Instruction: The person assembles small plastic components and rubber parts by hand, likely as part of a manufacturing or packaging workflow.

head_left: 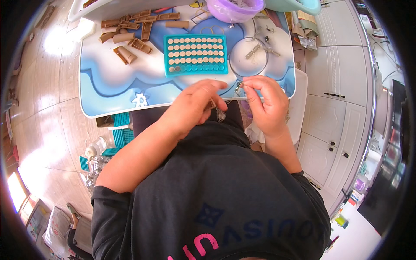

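Head view looks straight down on a person in a dark top sitting at a small tabletop point(130, 82) printed with blue and white cloud shapes. Both hands meet at its near edge. The right hand point(266, 102) has its fingers point(253, 82) pressed together at the tips, pinching a small metal piece point(239, 88) that looks thin, silvery and bent; it is too small to tell its exact form. The left hand point(195, 104) is curled, knuckles up, with its fingers folded over a little shiny bundle point(220, 113) hanging just below the palm, probably more small metal parts or a clear wrapper. The two hands are close, nearly touching at the fingertips, with the pinched piece between them just over the tabletop rim.

Just beyond the hands lies a teal tray point(196, 55) with rows of small round pale discs; most pockets are filled, and the row nearest the person has several teal, unfilled-looking ones. To the right of the tray a few loose metal clips point(259, 48) lie on a white circle of the print. At the far left sits a scatter of brown tube-like pieces point(130, 37). A purple bowl point(234, 8) stands at the far edge. White cabinet doors point(333, 99) fill the right side.
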`<state>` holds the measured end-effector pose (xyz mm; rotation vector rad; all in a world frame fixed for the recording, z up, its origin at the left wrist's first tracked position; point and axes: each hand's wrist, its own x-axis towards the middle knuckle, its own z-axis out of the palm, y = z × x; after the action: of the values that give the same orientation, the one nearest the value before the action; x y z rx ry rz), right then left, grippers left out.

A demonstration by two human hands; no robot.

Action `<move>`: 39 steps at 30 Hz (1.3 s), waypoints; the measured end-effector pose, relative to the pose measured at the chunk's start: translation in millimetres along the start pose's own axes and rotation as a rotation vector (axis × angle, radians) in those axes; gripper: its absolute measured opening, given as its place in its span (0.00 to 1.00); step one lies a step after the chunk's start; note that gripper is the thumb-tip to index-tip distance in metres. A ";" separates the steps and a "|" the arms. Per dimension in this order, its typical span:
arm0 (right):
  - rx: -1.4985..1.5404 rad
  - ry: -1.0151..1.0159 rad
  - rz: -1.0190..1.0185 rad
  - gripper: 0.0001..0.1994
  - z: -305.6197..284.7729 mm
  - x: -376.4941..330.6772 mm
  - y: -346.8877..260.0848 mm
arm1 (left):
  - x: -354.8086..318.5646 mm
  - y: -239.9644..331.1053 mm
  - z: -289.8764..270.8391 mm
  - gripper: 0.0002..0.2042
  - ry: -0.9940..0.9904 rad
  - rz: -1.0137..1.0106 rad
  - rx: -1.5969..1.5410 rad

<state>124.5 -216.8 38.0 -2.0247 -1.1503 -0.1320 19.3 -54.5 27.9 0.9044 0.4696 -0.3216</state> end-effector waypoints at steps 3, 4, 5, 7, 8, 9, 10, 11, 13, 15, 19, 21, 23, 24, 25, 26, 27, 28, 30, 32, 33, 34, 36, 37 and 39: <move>-0.033 -0.009 -0.006 0.05 -8.0 3.7 3.3 | -3.3 7.2 -9.7 0.16 0.160 0.280 0.156; -0.023 -0.082 -0.052 0.05 -11.2 6.5 3.1 | -4.3 13.9 -10.4 0.17 0.226 0.305 0.095; -0.014 -0.155 -0.099 0.05 -13.0 9.0 2.1 | -4.3 17.7 -12.3 0.18 0.291 0.330 0.033; 0.039 -0.182 -0.057 0.05 -13.5 10.2 -5.8 | -4.3 17.1 -15.5 0.17 0.251 0.313 -0.010; 0.091 -0.208 -0.016 0.06 -12.3 10.8 -9.4 | -4.0 17.0 -12.3 0.18 0.258 0.240 -0.095; 0.094 -0.209 -0.017 0.06 -9.1 12.2 -12.2 | -3.4 16.7 -9.1 0.20 0.264 0.167 -0.181; 0.141 -0.198 -0.018 0.05 -4.5 13.4 -15.6 | -2.1 14.2 -7.0 0.20 0.265 0.167 -0.181; 0.187 -0.187 -0.019 0.05 0.4 14.1 -18.6 | -0.2 10.0 -5.3 0.21 0.223 0.163 -0.253; 0.186 -0.176 -0.032 0.06 11.2 15.5 -21.4 | 1.9 5.3 -1.2 0.23 0.183 0.159 -0.325; 0.138 -0.099 -0.070 0.06 19.1 17.8 -22.1 | 2.7 3.3 3.1 0.25 0.119 0.132 -0.390; 0.158 -0.057 -0.024 0.07 30.6 15.2 -18.9 | 6.9 -7.0 2.3 0.25 0.044 0.153 -0.417; 0.113 -0.045 -0.031 0.07 33.9 14.1 -17.8 | 8.3 -11.2 0.0 0.25 0.036 0.158 -0.431; 0.067 -0.034 -0.082 0.07 34.6 15.4 -15.4 | 8.5 -11.4 0.2 0.24 0.021 0.161 -0.444; 0.020 -0.021 -0.133 0.07 34.7 16.0 -14.5 | 7.8 -10.9 0.0 0.23 0.018 0.172 -0.441; 0.019 -0.021 -0.132 0.07 34.3 16.6 -14.4 | 7.1 -10.5 -0.4 0.22 0.015 0.183 -0.437; -0.001 -0.029 -0.142 0.06 33.3 17.5 -14.5 | 6.5 -10.7 -0.7 0.22 0.014 0.183 -0.437; -0.021 -0.036 -0.152 0.06 32.3 18.4 -14.7 | 5.7 -10.9 -0.8 0.22 0.020 0.196 -0.427; -0.021 -0.036 -0.151 0.06 31.6 18.9 -15.1 | 5.1 -11.3 -1.2 0.22 0.027 0.209 -0.417; -0.057 -0.062 -0.162 0.06 29.8 19.7 -16.4 | 3.8 -10.1 -2.2 0.21 0.026 0.210 -0.396; -0.083 -0.074 -0.178 0.05 27.6 20.3 -18.0 | 2.5 -9.2 -1.6 0.21 0.024 0.211 -0.375; -0.108 -0.086 -0.193 0.05 26.8 20.3 -18.6 | 2.2 -9.0 -1.0 0.21 0.035 0.203 -0.374; -0.108 -0.085 -0.193 0.05 26.7 19.8 -18.5 | 2.0 -9.2 -0.4 0.21 0.047 0.195 -0.373; -0.109 -0.099 -0.175 0.05 26.3 19.0 -18.4 | 0.4 -7.1 1.6 0.20 0.056 0.184 -0.334; -0.109 -0.099 -0.176 0.05 26.1 18.9 -18.4 | -0.1 -6.4 2.3 0.20 0.066 0.174 -0.296; -0.120 -0.103 -0.152 0.04 25.7 18.8 -18.2 | 0.6 -7.1 2.4 0.19 0.070 0.167 -0.273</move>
<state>114.5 -181.5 39.3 -2.0678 -1.3909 -0.1782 17.1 -60.6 24.1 0.6846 0.4856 -0.0705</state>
